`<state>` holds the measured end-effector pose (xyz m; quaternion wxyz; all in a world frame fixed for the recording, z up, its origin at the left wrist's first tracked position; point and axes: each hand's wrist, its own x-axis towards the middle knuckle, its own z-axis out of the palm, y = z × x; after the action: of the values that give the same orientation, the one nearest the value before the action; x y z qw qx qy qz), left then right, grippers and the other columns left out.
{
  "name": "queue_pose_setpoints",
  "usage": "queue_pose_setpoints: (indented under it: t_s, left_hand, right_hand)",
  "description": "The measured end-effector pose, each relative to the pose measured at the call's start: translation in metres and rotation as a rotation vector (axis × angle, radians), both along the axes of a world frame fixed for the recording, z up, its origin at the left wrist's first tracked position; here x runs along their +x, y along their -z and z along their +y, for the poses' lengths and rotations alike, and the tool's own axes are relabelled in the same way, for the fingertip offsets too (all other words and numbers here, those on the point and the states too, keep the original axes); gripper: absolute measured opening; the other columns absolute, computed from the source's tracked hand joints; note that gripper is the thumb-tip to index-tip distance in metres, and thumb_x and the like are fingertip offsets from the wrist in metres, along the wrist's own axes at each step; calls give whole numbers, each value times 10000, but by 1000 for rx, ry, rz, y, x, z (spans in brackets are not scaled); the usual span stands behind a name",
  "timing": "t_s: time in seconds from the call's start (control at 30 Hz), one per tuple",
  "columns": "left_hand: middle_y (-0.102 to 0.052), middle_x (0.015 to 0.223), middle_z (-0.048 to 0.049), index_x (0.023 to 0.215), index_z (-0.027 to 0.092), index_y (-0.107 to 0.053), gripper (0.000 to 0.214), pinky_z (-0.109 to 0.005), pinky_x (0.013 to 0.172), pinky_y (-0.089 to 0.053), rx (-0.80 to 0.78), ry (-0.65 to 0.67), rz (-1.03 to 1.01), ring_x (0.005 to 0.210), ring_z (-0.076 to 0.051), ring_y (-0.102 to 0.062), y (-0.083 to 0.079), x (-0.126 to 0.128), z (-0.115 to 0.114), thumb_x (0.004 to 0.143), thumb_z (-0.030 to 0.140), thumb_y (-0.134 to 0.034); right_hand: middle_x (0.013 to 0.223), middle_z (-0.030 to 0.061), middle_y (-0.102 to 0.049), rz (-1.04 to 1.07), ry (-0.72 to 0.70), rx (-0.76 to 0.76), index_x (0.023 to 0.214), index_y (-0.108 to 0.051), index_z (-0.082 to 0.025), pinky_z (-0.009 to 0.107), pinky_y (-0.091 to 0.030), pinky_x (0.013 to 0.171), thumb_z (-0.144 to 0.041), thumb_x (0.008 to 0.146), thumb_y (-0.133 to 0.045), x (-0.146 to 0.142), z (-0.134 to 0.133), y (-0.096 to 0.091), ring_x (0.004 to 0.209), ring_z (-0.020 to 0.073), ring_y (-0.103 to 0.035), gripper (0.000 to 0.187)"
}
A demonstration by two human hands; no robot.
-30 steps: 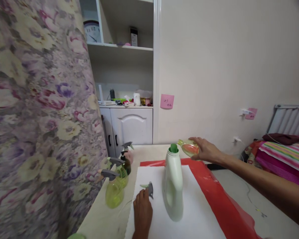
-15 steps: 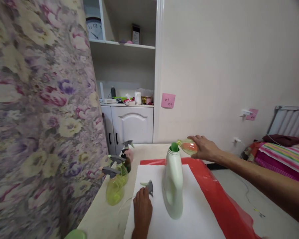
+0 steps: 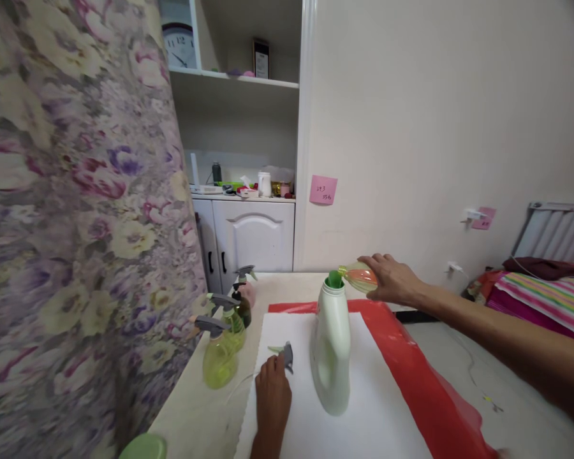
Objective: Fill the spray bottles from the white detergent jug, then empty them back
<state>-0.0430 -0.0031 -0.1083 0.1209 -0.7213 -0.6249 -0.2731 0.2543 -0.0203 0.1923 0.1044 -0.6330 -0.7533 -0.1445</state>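
A tall white jug [image 3: 332, 350] with a green funnel [image 3: 335, 278] in its neck stands on a white sheet [image 3: 363, 408]. My right hand [image 3: 392, 280] is shut on a small clear bottle with an orange tint [image 3: 361, 276], tipped on its side with its mouth at the funnel. My left hand [image 3: 272, 401] rests on the sheet left of the jug, fingers closed on a grey spray-trigger head [image 3: 287, 356].
Several yellow-green spray bottles [image 3: 220, 357] stand along the table's left edge beside a flowered curtain [image 3: 76, 223]. A red plastic sheet [image 3: 425, 395] lies under the white one. A green lid [image 3: 146, 447] sits at the near left. Cupboard and shelves behind; bedding at right.
My right hand has brought the small bottle a little left and down, so its mouth now meets the funnel. My left hand has stayed put.
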Motion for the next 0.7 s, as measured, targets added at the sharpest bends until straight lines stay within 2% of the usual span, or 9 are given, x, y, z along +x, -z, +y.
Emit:
queue_pose_setpoints:
  t_s: [0.7]
  left_hand:
    - [-606,1085,-81,1185,166,-596,431,-329,829,-405,18,3,13,999,-213,-555,-1,1,0,809,1,-464]
  right_hand:
    - [1212,120,-557,-73,-20,28,1369,-393,-240,329,-391,654,-251,643,-643,0,1,-5,1055,312,-480,768]
